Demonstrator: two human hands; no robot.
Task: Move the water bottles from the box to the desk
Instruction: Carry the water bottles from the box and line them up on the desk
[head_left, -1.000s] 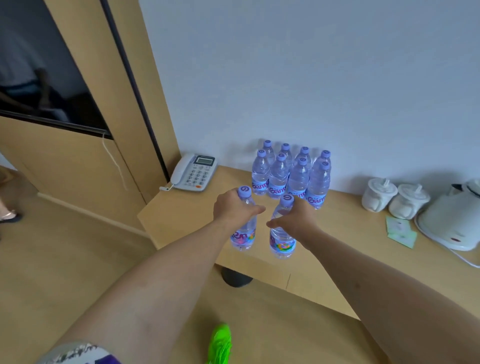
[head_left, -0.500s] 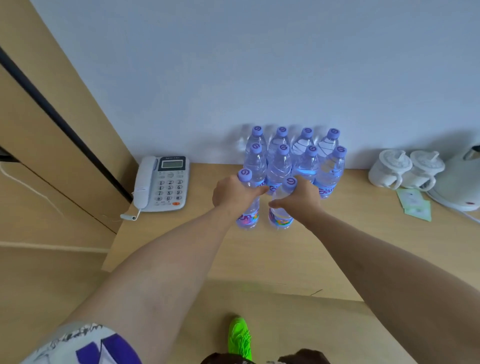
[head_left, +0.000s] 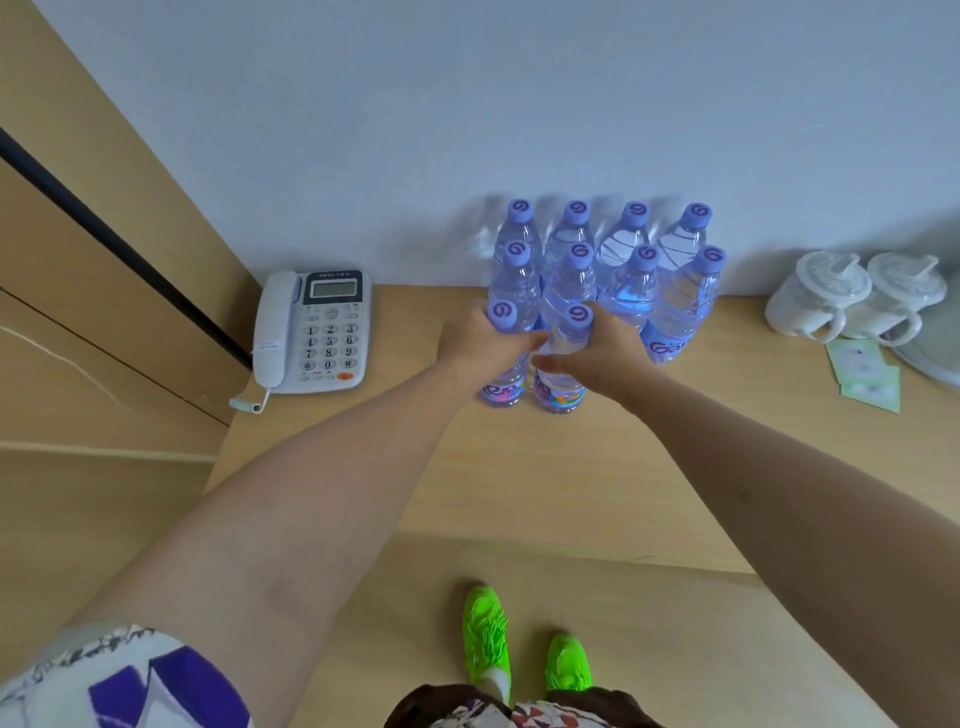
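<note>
Several clear water bottles with purple caps (head_left: 613, 260) stand in two rows against the wall on the wooden desk (head_left: 519, 467). My left hand (head_left: 478, 343) grips one more bottle (head_left: 501, 387) just in front of the left end of the rows. My right hand (head_left: 605, 351) grips another bottle (head_left: 563, 397) right beside it. Both held bottles are upright with their bases at the desk surface. The two hands touch each other. No box is in view.
A white desk phone (head_left: 317, 332) sits to the left of the bottles. Two white lidded cups (head_left: 852, 299), green paper packets (head_left: 865, 371) and the edge of a white kettle base (head_left: 935, 353) are at the right. A wooden panel stands at the left.
Both hands carried their bottles forward over the desk and lowered them in front of the standing rows. The camera has come closer and tilted down, so my green shoes show.
</note>
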